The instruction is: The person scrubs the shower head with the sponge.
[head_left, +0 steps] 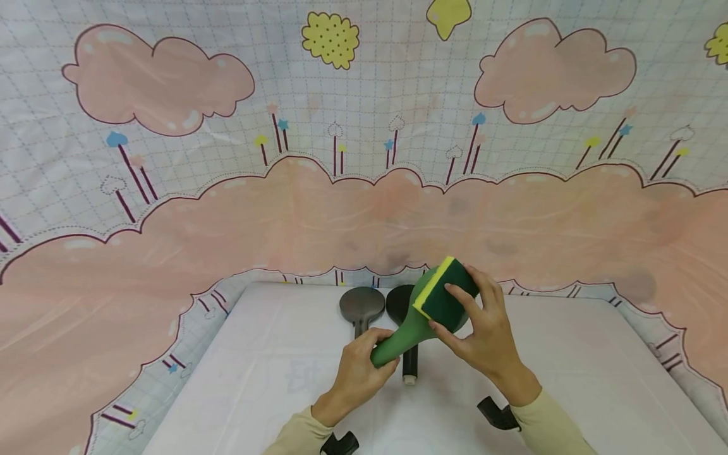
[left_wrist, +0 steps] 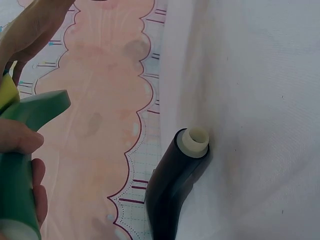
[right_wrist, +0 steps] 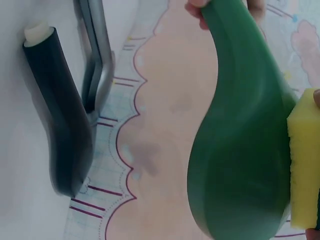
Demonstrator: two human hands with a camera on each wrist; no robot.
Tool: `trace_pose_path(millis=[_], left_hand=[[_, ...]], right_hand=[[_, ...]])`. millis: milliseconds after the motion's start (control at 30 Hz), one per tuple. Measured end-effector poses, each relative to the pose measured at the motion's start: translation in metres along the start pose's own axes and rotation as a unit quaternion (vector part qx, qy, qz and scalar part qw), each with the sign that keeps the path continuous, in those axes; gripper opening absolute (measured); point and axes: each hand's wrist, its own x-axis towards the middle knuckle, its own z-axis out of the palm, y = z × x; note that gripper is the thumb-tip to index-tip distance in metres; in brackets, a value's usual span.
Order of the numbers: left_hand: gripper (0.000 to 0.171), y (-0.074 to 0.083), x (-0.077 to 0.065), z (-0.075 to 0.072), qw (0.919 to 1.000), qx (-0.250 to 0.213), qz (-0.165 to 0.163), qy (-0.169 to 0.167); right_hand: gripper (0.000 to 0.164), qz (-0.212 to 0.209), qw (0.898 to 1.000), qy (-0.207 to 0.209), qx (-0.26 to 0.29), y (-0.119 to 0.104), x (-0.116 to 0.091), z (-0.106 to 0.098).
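My left hand (head_left: 363, 365) grips the handle of a green shower head (head_left: 405, 338), held tilted above the table with its round head up and to the right. In my right hand (head_left: 488, 332) is a sponge (head_left: 453, 292), yellow with a dark green scouring side, pinched between thumb and fingers. The right wrist view shows the sponge's yellow side (right_wrist: 304, 160) against the head of the green shower head (right_wrist: 240, 135). Part of that head is hidden behind the sponge in the head view.
A grey shower head (head_left: 362, 304) and a black shower head (head_left: 410, 364) lie side by side at the back of the white table (head_left: 256, 373). A patterned cloth (head_left: 341, 221) hangs behind. Black wrist devices (head_left: 497, 414) sit by both sleeves.
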Motion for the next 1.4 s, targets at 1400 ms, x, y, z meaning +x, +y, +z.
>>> trace_pose_path(millis=[1400], left_hand=[[0.043, 0.011, 0.007, -0.004, 0.9810, -0.127, -0.146, 0.016]], right_hand=[[0.063, -0.010, 1.000, 0.006, 0.004, -0.013, -0.012, 0.010]])
